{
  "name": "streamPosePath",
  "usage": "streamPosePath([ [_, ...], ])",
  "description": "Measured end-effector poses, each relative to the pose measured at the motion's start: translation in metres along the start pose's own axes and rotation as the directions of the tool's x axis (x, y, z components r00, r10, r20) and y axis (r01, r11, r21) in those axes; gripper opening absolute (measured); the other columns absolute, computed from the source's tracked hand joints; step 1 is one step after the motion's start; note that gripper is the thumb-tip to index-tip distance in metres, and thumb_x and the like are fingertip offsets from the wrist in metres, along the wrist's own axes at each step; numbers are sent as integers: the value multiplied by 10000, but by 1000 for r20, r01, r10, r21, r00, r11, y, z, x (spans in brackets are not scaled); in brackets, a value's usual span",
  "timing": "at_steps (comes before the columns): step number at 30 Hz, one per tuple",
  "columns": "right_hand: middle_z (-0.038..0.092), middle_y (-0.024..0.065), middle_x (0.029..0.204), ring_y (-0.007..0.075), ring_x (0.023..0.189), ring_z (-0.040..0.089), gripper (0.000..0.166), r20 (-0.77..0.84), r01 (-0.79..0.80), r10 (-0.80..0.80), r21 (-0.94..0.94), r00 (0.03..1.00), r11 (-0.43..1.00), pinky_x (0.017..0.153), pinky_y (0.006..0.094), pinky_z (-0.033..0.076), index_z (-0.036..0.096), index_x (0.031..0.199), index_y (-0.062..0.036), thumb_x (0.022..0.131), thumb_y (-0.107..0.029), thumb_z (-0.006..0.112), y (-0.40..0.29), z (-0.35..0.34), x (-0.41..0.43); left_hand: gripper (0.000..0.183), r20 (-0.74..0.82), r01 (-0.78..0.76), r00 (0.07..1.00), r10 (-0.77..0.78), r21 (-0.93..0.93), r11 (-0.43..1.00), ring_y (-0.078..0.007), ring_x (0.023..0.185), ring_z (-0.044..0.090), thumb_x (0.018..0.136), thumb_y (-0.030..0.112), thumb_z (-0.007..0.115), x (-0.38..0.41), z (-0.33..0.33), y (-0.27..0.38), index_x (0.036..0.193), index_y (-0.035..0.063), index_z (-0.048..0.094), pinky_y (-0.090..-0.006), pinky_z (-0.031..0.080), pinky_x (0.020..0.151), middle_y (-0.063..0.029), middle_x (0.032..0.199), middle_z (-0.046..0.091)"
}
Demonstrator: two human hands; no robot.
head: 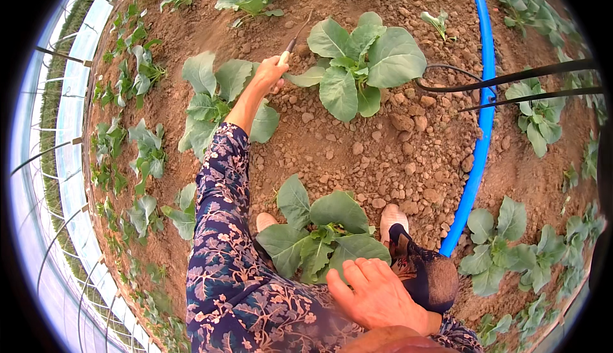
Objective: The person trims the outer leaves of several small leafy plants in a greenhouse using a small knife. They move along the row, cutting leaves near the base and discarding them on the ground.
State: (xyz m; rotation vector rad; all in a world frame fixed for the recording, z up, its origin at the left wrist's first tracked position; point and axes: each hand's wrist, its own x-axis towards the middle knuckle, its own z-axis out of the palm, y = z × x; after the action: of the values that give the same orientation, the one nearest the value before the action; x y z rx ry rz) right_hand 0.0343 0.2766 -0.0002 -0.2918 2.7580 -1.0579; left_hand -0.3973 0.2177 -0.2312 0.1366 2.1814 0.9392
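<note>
My left hand (272,73) reaches forward, closed around the light handle of a thin metal hand tool (291,45); its slender tip points away over the brown soil. A broad-leaved brassica plant (352,61) grows just right of the tool, and another leafy plant (206,109) stands left of it, partly behind my forearm. Near my body, my right hand (378,293) lies back up with its fingers somewhat spread, with no object visible in it. Its underside is hidden. A third brassica plant (325,238) grows between my shoes, just beyond that hand.
A blue hose (484,128) runs lengthwise on the right, with thin black tubing (527,74) crossing it. Clods (402,122) cover the soil. A small seedling (438,22) and more plant rows flank me. Plastic sheeting with curved rods (72,147) borders the left.
</note>
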Motion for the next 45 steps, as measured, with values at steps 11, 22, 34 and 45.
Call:
streamPosePath([
  [11,510,80,851,209,821,515,386,-35,161,-161,-16,986,987,710,314,389,554,1069,12,724,-155,598,-33,8,-20,339,-62,112,991,-117,-73,991,-89,440,441,956,158,536,-132,-24,-95,1271,45,489,-283,346,350,3,658,456],
  [22,507,70,831,194,788,501,398,13,249,-248,-75,969,966,700,320,378,557,1061,12,707,-164,610,-48,14,-33,277,-214,9,976,-50,-186,982,-100,443,470,938,135,549,-136,3,-93,1201,52,527,-276,362,344,-27,692,503],
  [34,531,126,929,255,874,533,397,34,112,-113,34,993,993,765,358,429,540,1095,2,729,-140,604,-35,4,-20,206,-285,14,958,-31,-61,998,-117,448,498,920,133,553,-71,18,-75,1103,41,528,-302,384,343,-48,699,526],
  [45,505,79,855,207,828,505,383,18,177,-177,-9,984,984,727,319,388,541,1065,7,725,-157,603,-35,13,-13,227,-308,8,950,-50,-136,991,-138,457,517,907,134,565,-69,6,-73,1111,39,539,-324,399,360,-60,658,543],
])
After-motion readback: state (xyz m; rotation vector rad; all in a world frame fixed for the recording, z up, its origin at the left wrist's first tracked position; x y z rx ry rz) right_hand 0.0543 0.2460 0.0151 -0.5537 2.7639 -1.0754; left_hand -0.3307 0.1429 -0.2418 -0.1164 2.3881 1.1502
